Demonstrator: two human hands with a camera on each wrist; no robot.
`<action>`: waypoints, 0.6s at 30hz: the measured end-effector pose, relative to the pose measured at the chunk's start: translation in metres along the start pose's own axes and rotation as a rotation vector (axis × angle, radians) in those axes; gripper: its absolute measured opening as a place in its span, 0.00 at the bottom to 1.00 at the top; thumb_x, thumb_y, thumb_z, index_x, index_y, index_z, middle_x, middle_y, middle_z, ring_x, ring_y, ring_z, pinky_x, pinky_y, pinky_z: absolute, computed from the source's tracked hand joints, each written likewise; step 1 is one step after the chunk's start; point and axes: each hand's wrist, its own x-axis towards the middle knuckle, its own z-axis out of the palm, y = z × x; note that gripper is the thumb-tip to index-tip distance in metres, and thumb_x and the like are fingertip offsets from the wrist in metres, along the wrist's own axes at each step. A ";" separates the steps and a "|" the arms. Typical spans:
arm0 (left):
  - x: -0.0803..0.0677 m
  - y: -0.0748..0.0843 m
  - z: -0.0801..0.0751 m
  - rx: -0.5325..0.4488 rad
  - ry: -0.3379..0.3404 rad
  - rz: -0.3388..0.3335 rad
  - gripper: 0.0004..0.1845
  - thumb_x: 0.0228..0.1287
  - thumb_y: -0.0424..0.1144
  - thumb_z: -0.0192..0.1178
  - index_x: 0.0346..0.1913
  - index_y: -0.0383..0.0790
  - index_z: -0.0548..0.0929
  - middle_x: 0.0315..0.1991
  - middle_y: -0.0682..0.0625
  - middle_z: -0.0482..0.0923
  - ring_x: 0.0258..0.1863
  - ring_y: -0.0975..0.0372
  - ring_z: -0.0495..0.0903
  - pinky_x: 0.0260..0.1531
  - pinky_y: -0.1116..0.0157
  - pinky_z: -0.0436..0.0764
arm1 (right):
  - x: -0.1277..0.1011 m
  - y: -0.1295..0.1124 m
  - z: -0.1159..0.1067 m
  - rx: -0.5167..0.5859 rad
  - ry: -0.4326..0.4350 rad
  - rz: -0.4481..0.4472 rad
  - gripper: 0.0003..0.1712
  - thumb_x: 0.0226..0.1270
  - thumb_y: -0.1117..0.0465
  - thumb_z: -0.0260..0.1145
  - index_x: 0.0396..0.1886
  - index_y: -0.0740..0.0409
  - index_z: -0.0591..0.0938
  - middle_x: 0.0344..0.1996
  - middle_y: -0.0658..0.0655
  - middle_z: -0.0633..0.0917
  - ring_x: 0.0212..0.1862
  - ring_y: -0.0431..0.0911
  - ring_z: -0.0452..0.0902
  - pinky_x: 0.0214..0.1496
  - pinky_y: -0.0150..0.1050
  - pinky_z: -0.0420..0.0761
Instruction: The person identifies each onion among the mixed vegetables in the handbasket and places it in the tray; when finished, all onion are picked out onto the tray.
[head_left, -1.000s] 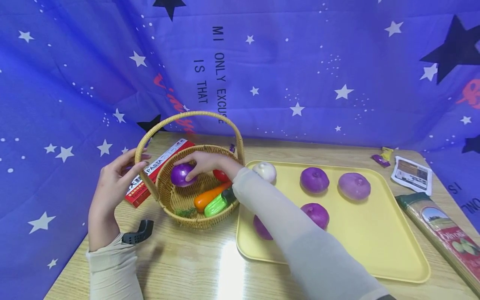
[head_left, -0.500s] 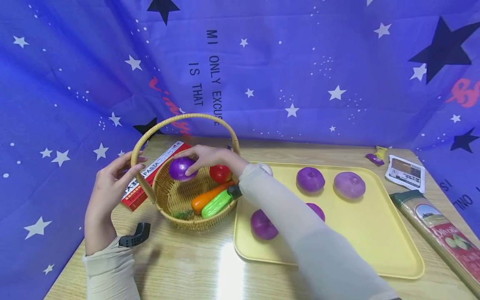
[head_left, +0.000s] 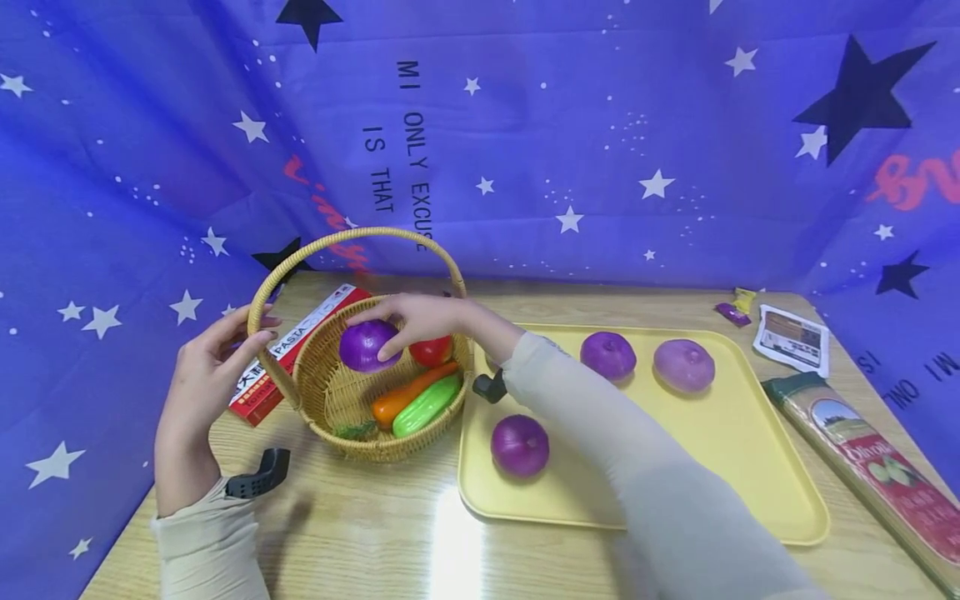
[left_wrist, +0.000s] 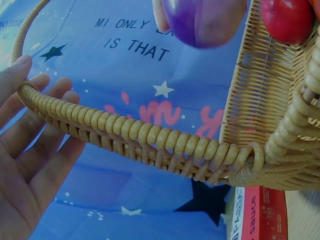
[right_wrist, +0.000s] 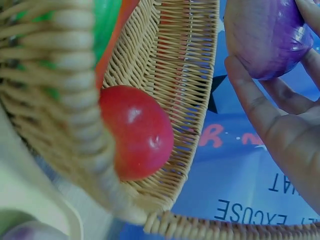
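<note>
My right hand (head_left: 420, 321) grips a purple onion (head_left: 366, 345), fingers over its top and thumb on its near side. In the right wrist view the onion (right_wrist: 267, 37) is up beyond the rim of the wicker basket (head_left: 375, 450). A red tomato (head_left: 432, 351), an orange carrot (head_left: 397, 402) and a long green vegetable (head_left: 429, 406) lie inside the basket. At the left, my left hand (head_left: 198, 367) holds the side of the tall basket handle (head_left: 367, 232) between thumb and fingers, also seen in the left wrist view.
Right of the basket lies a yellow tray (head_left: 750, 492) with several onions, one purple onion (head_left: 520, 446) near its front left. A red pasta box (head_left: 258, 406) is behind the basket. A long food packet (head_left: 862, 467), a white pouch (head_left: 791, 340) and small candies (head_left: 732, 313) lie at right.
The onion, in my right hand's grip, has risen slightly and shifted right relative to the basket. My right forearm has moved right. My left hand stays on the handle; the whole view has shifted.
</note>
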 end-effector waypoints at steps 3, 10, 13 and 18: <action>-0.001 0.000 0.000 -0.009 0.001 0.002 0.18 0.65 0.34 0.58 0.58 0.43 0.78 0.42 0.74 0.79 0.42 0.82 0.76 0.42 0.86 0.74 | -0.008 -0.001 0.000 -0.021 0.012 -0.031 0.39 0.59 0.49 0.68 0.70 0.43 0.65 0.67 0.51 0.70 0.63 0.43 0.69 0.63 0.34 0.72; -0.002 0.001 0.000 -0.031 -0.002 0.013 0.19 0.65 0.34 0.57 0.59 0.42 0.77 0.43 0.73 0.79 0.43 0.81 0.77 0.42 0.86 0.75 | -0.033 -0.002 -0.007 -0.023 0.052 -0.044 0.39 0.57 0.48 0.70 0.69 0.42 0.67 0.66 0.50 0.70 0.66 0.43 0.66 0.66 0.38 0.70; -0.001 0.001 0.000 -0.035 -0.003 0.017 0.19 0.65 0.34 0.57 0.59 0.41 0.77 0.43 0.72 0.79 0.43 0.81 0.78 0.42 0.86 0.75 | -0.043 -0.003 -0.010 -0.021 0.057 -0.041 0.39 0.57 0.49 0.70 0.68 0.43 0.67 0.65 0.51 0.71 0.66 0.45 0.66 0.66 0.39 0.70; -0.001 0.000 0.001 -0.032 -0.004 0.017 0.19 0.65 0.33 0.57 0.59 0.41 0.77 0.43 0.73 0.79 0.43 0.81 0.77 0.42 0.86 0.75 | -0.061 -0.004 -0.014 -0.028 0.081 -0.042 0.39 0.57 0.49 0.70 0.68 0.42 0.67 0.62 0.51 0.73 0.62 0.44 0.67 0.64 0.39 0.71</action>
